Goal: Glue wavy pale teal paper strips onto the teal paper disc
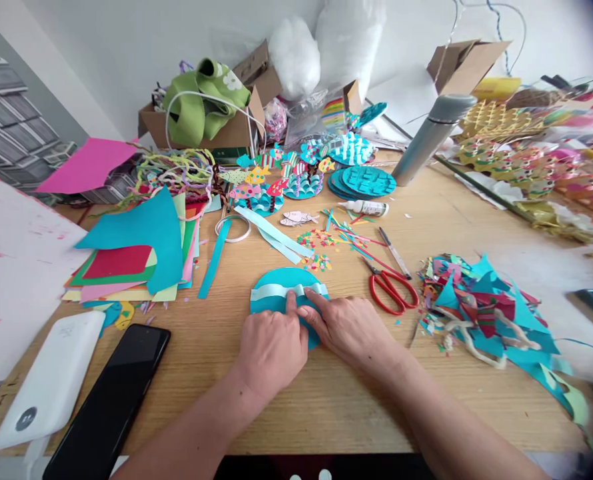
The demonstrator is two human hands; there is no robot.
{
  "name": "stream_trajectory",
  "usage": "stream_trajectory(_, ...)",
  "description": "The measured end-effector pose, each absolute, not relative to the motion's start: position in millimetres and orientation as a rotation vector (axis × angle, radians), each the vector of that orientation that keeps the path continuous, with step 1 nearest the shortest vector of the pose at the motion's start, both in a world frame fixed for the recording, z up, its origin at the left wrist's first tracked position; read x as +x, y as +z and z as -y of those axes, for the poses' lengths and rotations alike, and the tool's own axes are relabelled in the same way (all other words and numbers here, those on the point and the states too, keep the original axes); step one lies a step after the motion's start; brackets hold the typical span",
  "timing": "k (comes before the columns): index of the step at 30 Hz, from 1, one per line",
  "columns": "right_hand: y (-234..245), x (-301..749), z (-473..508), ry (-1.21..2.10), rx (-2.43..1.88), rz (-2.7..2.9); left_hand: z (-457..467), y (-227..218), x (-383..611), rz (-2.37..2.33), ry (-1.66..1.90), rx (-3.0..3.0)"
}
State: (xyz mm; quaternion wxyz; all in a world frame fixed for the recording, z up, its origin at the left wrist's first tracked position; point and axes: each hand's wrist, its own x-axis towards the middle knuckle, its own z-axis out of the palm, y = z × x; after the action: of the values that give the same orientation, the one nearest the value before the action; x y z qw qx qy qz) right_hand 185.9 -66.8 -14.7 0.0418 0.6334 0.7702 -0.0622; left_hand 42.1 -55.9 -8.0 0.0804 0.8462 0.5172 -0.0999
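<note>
A round turquoise paper disc (276, 273) lies flat on the table in front of me. Across its upper part runs a pale blue paper strip (271, 291), raised in small waves toward the right. My left hand (276, 343) is closed, its index fingertip pressing the strip against the disc. Close beside it, my right hand (349, 327) holds the strip down with its index finger, the thumb bent in near the left fingertip. Both hands cover the disc's lower part. Loose pale blue strips (271, 237) and a turquoise strip (213, 260) lie beyond the disc, near a tape roll (248, 230).
Red-handled scissors (389, 290), a pen (394, 252) and a glue bottle (369, 208) lie right of centre. Paper scraps (491, 307) are heaped at right. Coloured sheets (126, 247), a phone (111, 400) and a white power bank (51, 377) are left. A grey flask (431, 140) stands behind.
</note>
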Motion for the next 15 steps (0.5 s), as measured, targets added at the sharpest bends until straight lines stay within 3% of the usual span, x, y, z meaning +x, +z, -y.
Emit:
stream_trajectory(10, -15, 188, 65, -0.231, 2.07, -2.379, 59, -9, 38, -1.573, -0.131, 2.622)
stream_trajectory(15, -16, 190, 65, -0.29, 2.123, -2.444, 50, -6, 26, -1.57, 0.267, 2.527)
